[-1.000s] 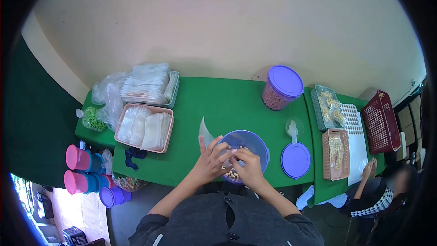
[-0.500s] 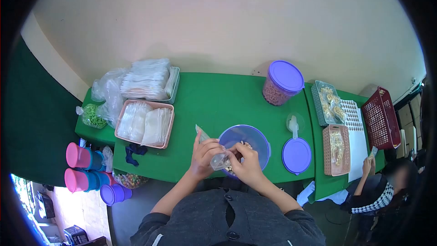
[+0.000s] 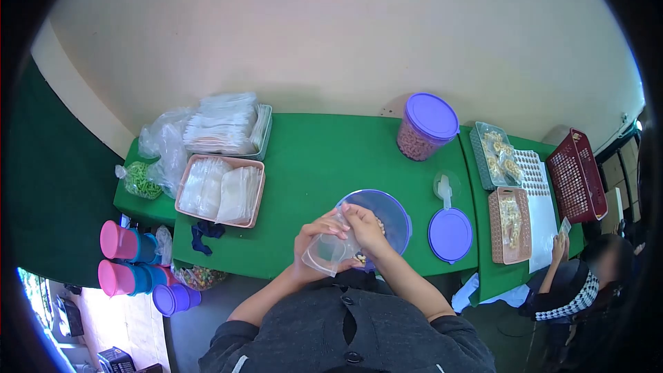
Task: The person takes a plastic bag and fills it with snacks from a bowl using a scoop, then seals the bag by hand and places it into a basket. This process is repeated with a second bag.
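Observation:
A clear plastic bag (image 3: 321, 254) hangs between my hands over the near left edge of a purple tub, its wide end toward my body. My left hand (image 3: 312, 240) is closed round the bag's left side. At the bag's upper end my right hand (image 3: 366, 230) pinches the plastic between thumb and fingers. The translucent purple tub (image 3: 397, 220) stands below and beyond my hands. Small pale pieces (image 3: 360, 258) show inside it, partly hidden by my hands.
Left are a pink basket (image 3: 258, 197) of clear bags and a stack of packets (image 3: 222, 124). Right are a purple lid (image 3: 450, 235), a white scoop (image 3: 446, 192) and a lidded jar (image 3: 420, 139). Filled packs (image 3: 510, 224) sit farther right, near another person's hand (image 3: 558, 249).
The bag now spreads wider and lower toward my body. My right hand has risen slightly and turned, with its pinch at the bag's upper end. My left hand has tilted.

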Available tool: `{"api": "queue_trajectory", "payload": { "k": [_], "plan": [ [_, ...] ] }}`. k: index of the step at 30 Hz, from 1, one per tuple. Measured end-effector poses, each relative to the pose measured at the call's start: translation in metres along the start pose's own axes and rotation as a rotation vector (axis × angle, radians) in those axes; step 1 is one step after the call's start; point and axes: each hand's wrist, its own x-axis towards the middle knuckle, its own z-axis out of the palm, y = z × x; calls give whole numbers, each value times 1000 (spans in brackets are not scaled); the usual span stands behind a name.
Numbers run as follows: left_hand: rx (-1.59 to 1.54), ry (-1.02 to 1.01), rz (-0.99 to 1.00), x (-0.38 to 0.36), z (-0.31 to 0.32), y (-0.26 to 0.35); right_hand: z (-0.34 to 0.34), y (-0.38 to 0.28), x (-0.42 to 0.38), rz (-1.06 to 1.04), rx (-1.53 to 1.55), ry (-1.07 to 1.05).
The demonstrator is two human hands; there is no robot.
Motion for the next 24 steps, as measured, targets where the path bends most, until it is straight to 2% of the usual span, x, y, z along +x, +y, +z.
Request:
{"api": "queue_trajectory", "payload": {
  "k": [2,3,5,6,8,9,11,12,14,15,17,20,24],
  "plan": [
    [-102,12,17,3,1,3,4,2,0,59,196,74],
    [-101,12,14,1,2,4,8,0,-2,61,197,75],
    [-188,-31,20,-2,6,3,17,-8,-8,133,303,-50],
    [-190,-32,18,-3,7,3,18,0,-6,134,303,-48],
    [-244,4,50,-4,7,2,18,22,3,218,537,81],
    [-244,-2,48,-4,5,3,19,22,2,216,542,82],
    [-196,-160,80,-4,2,5,18,19,-3,262,328,52],
    [-196,-159,80,-6,-2,5,16,15,-5,263,327,52],
    [-8,-148,-101,-12,-10,6,15,5,-9,116,377,63],
    [-9,-148,-101,-8,-9,7,16,2,-10,116,376,64],
    [-87,-71,-60,3,-6,11,19,-5,-11,-29,118,29],
    [-129,-85,-104,-6,-7,9,21,-10,-17,20,134,161],
    [-230,-37,-137,-19,-11,2,7,0,1,110,123,153]
  ]
}}
